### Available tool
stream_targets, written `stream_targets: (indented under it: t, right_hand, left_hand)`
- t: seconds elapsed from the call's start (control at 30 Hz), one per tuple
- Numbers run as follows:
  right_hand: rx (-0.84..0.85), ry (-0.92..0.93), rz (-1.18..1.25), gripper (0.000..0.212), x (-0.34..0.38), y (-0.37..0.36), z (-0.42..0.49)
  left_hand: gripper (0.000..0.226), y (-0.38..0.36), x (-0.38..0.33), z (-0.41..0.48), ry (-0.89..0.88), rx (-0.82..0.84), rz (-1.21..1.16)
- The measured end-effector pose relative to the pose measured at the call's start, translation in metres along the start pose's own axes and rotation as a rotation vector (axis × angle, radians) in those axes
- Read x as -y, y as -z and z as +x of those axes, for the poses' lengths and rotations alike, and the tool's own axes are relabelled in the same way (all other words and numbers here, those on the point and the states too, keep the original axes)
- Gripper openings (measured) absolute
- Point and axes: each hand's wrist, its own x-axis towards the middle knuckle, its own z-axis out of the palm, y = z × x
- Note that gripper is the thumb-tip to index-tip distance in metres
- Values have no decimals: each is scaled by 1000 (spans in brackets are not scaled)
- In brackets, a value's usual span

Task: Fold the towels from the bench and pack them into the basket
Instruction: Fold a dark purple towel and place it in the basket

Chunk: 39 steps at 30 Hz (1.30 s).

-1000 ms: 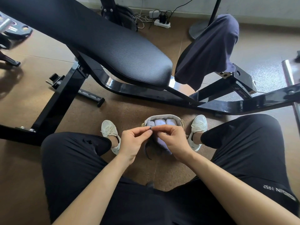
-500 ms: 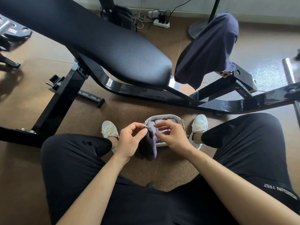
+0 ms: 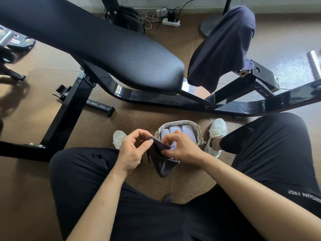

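Above the half-hidden basket [image 3: 177, 121], left hand [image 3: 132, 150] and right hand [image 3: 182, 148] pinch a dark towel [image 3: 163, 164].

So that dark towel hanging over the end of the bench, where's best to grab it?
Probably at the top fold of the towel, where it drapes over the upright end of the bench, coming from above. It hangs loose down the near side, so lifting straight up should slide it off.

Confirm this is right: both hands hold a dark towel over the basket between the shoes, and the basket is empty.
Wrong: the head view shows the basket holding pale folded towels. The left hand and right hand do hold the dark towel over it.
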Motion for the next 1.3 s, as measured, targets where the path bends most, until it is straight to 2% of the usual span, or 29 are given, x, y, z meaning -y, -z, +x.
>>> stream_targets:
  t: [0.1, 0.23, 0.43, 0.6, 0.7, 0.77, 0.8, 0.93, 1.07, 1.3]
  right_hand:
    - [50, -58, -191, 5, -6, 8, 0]
    - [-15, -87, -362, 7, -14, 27, -2]
    - [6, -158, -489, 8, -32, 43, -12]
    - [-100, -204, -527, 13, -37, 61, -17]
    - [-243, -236, -483, 26, -37, 66, -16]
    - [-246, -292, -496, 50, -36, 67, -14]
    - [-226, -310, -527, 52, -36, 66, -13]
    - [-164, -329, -622, 20, -37, 66, -11]
    - [-214, -291, -498, 8, -38, 69, -9]
    - [-301, -346, -268, 14, -35, 79, -9]
  left_hand:
    - [13, 8, 0, 3, -28, -90, 15]
    - [21, 18, 5, 8, -57, -229, 46]
    - [24, 32, 7, 14, -60, -413, 15]
    - [23, 49, 10, 18, -42, -534, 31]
    - [20, 53, 17, 21, 7, -550, 79]
    - [18, 53, 21, 22, 30, -540, 114]
    - [20, 53, 22, 22, 31, -529, 126]
    - [22, 54, 28, 24, 43, -469, 63]
    - [21, 56, 32, 25, 76, -494, -7]
    - [24, 60, 35, 27, 116, -534, 7]
